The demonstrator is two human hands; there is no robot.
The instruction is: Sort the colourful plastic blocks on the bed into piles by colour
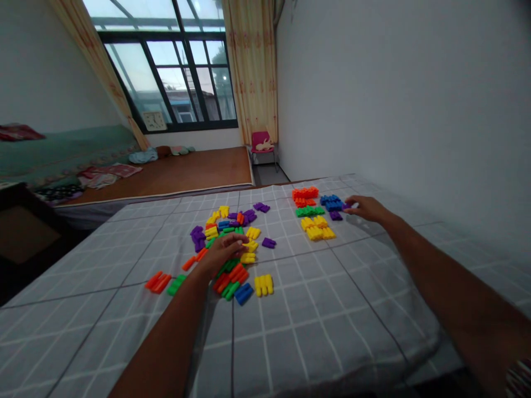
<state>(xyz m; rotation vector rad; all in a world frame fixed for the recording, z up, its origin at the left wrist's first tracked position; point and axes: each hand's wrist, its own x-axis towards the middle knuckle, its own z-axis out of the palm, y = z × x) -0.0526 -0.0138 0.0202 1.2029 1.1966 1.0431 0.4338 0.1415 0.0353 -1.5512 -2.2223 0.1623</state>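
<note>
A person's two bare hands work among plastic blocks on a grey checked cloth (290, 326). The right hand (368, 209), well out to the right, pinches a purple block (347, 207) between narrowed fingers, beside the blue group (331, 202). The left hand (224, 251) lies over the mixed pile (238, 272) at centre left, its fingers by a yellow block; whether they grip anything, I cannot tell.

The work looks partly done. On the right, blocks sit in single-colour groups: the orange group (305, 195) farthest off, then the green group (310, 211), the yellow group (317, 228) nearest, and the blue group to their right. Just in front of the blue lies a second purple block (336, 216). Much seems left: the mixed pile holds all five colours, with loose pieces scattered round it.

The held purple block shows only in part, poking leftward from the fingertips; its long axis seems to run sideways, though the fingers hide too much to be sure.
</note>
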